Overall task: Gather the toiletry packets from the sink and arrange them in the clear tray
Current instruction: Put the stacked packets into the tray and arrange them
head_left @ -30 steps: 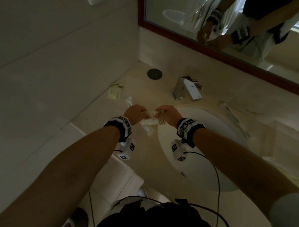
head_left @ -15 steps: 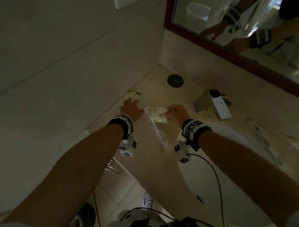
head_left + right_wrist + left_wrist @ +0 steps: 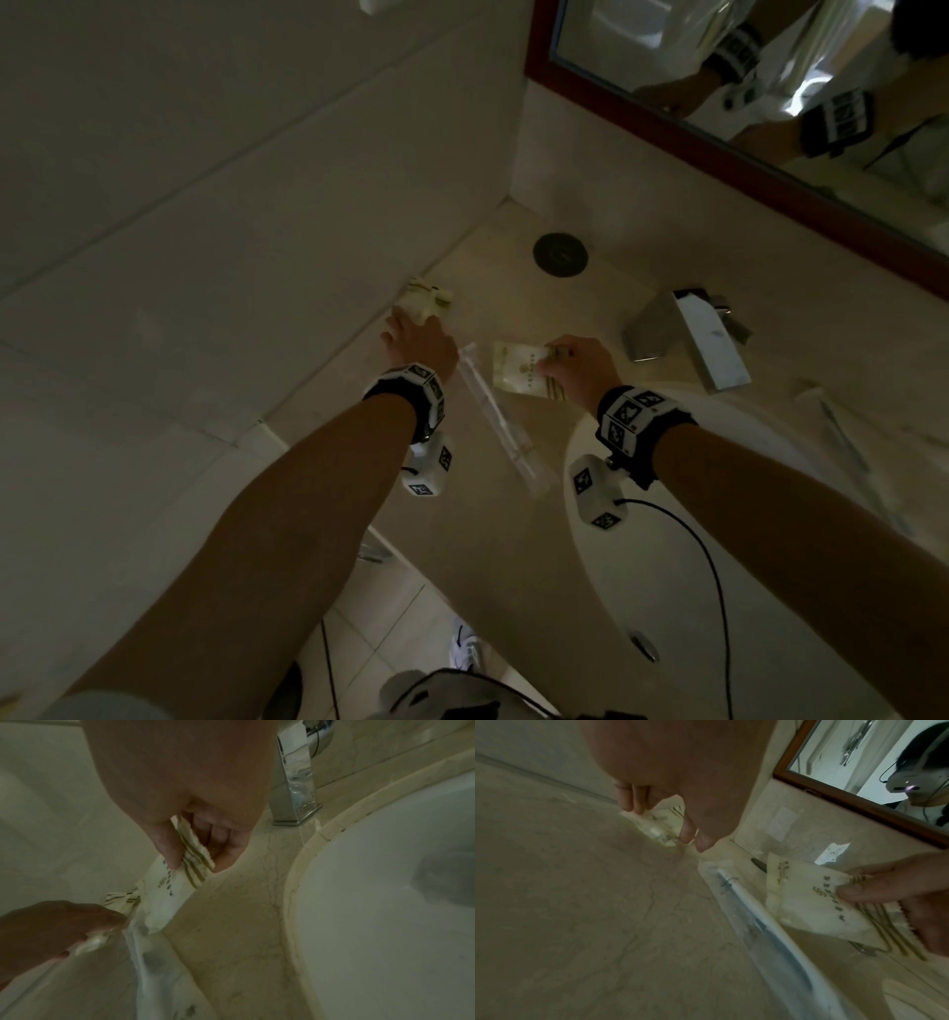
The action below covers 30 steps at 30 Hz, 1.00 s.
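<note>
Now, cream packet [image 3: 518, 371] in the right hand's [image 3: 580, 369] pinch; wall-side packet [image 3: 426, 300] under the left hand's [image 3: 420, 342] fingertips [image 3: 639, 807], grip unclear.

Chrome faucet [image 3: 693, 334] near a dark round cap [image 3: 560, 248], red-framed mirror [image 3: 616, 31] above marble counter [image 3: 462, 539].

A gold-striped cream sachet [image 3: 518, 370] hangs pinched by its serrated end, just beside a clear-wrapped toothbrush packet [image 3: 493, 411] lying flat on the counter [image 3: 488, 539], while a smaller sachet [image 3: 423, 300] lies against the wall [image 3: 257, 257].
</note>
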### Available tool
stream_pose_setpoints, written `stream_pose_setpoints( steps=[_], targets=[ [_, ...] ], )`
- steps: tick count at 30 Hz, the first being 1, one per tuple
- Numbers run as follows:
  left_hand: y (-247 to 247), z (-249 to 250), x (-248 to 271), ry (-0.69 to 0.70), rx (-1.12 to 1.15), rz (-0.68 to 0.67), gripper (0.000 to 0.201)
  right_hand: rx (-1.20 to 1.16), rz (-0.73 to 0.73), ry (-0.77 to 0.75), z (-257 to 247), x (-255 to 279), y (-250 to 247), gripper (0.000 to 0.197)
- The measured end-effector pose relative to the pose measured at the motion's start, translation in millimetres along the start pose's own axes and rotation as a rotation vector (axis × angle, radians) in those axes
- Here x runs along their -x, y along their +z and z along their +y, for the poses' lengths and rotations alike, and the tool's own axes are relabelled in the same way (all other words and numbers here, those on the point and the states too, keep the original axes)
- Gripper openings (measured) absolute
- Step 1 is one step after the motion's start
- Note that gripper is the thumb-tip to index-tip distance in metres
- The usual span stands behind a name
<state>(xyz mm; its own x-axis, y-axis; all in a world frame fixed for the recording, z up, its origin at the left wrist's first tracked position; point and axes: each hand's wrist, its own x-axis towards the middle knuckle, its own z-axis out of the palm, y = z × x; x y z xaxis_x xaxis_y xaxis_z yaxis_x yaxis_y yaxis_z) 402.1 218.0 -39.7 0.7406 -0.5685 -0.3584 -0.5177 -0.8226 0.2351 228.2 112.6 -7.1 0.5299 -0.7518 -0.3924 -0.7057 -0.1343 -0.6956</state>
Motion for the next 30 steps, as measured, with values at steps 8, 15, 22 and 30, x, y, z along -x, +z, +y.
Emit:
stream_pose_setpoints(
  steps=[8,15,22,30],
  targets=[
    [1.0,-8.7,7.9,0.022,-0.013,0.046,0.031,-0.033,-0.006,0.003,-0.1,5.2,3.8,0.021],
    [-6.9,-8.3,16.7,-0.01,0.263,0.073,0.063,-0.041,-0.009,-0.003,1.6,12.2,0.5,0.021],
    [-15.9,3.0,28.5,-0.042,0.34,0.063,0.059,-0.003,0.013,-0.044,4.0,26.7,-7.6,0.02],
    [-25.4,24.4,54.8,0.118,0.269,0.22,0.031,0.013,0.047,-0.056,15.4,49.8,-34.5,0.022]
  ],
)
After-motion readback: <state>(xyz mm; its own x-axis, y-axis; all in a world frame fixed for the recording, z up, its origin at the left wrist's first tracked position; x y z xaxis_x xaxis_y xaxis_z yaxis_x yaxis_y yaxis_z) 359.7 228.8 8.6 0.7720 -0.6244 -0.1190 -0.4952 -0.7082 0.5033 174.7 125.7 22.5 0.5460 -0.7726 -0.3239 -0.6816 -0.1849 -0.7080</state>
